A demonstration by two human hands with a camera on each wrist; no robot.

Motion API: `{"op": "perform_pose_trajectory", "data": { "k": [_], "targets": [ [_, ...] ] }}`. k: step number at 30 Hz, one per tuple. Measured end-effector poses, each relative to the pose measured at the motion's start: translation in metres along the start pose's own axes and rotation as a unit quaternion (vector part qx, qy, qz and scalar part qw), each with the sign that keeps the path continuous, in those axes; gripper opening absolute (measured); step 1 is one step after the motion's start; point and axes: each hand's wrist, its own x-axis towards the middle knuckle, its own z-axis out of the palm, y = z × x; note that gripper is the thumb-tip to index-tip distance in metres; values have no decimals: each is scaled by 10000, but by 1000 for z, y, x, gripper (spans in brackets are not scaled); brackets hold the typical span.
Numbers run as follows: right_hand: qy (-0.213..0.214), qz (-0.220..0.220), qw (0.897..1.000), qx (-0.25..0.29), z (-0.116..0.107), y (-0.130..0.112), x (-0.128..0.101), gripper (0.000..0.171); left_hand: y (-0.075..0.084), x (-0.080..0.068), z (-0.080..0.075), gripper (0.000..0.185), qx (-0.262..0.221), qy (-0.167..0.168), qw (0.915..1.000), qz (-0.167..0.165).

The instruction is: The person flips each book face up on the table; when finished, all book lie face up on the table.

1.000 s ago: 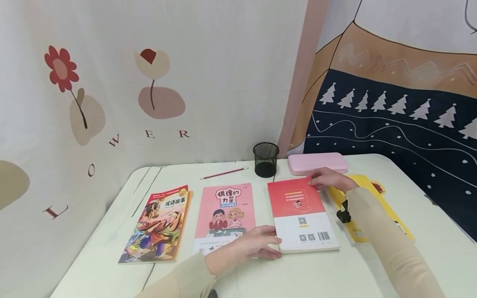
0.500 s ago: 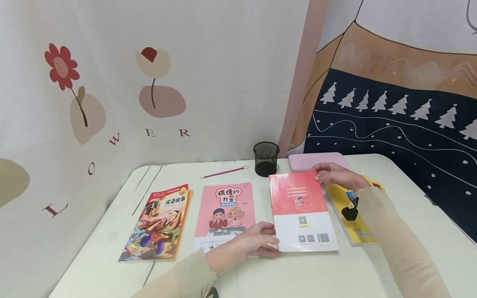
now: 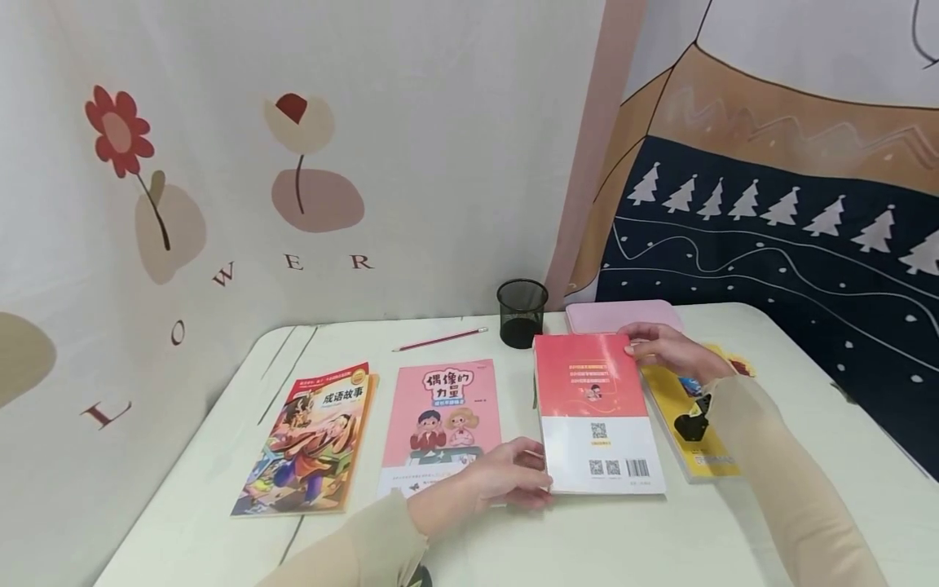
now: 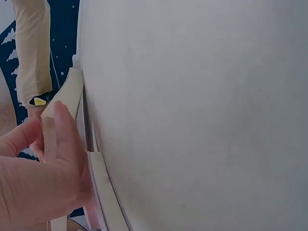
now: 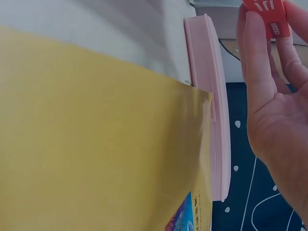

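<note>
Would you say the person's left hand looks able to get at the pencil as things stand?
Probably yes: nothing covers the pencil, though the left hand holds the red-and-white book.

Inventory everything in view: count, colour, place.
red book: 1, red and white, between hands
pink book: 1, pink, left of red book
illustrated book: 1, multicoloured, far left
yellow book: 1, yellow, right side
pencil: 1, red, behind pink book
mesh cup: 1, black, right of pencil
case: 1, pink, right of cup
table: 1, whitish, under books
backdrop: count unclear, multicoloured, behind table
wrist devices: 2, black, at wrists
sleeves: 2, beige, on arms
left hand: 1, red book's left edge
right hand: 1, its far right corner
</note>
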Motion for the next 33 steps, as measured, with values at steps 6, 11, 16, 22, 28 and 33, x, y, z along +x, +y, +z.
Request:
{"op": "perform_pose_trajectory", "data": {
  "k": [6, 11, 16, 22, 28, 33],
  "targets": [
    [214, 175, 9996, 31, 1, 2, 0, 44, 1, -3, 1, 46, 358, -370, 9986, 131],
    [275, 227, 9994, 21, 1, 4, 2, 46, 3, -6, 1, 48, 379, -518, 9977, 203],
    [161, 110, 9998, 72, 1, 5, 2, 44, 3, -7, 0, 47, 306, -268, 9988, 287],
    [-23, -6, 9995, 327, -1, 2, -1, 36, 3, -9, -6, 49, 105, -225, 9983, 524],
    [266, 124, 9990, 351, 1, -1, -1, 35, 6, -11, -10, 47, 58, -417, 9967, 699],
    [351, -80, 9979, 546, -1, -5, -3, 22, 8, -11, -14, 48, -81, -565, 9960, 691]
  ]
}}
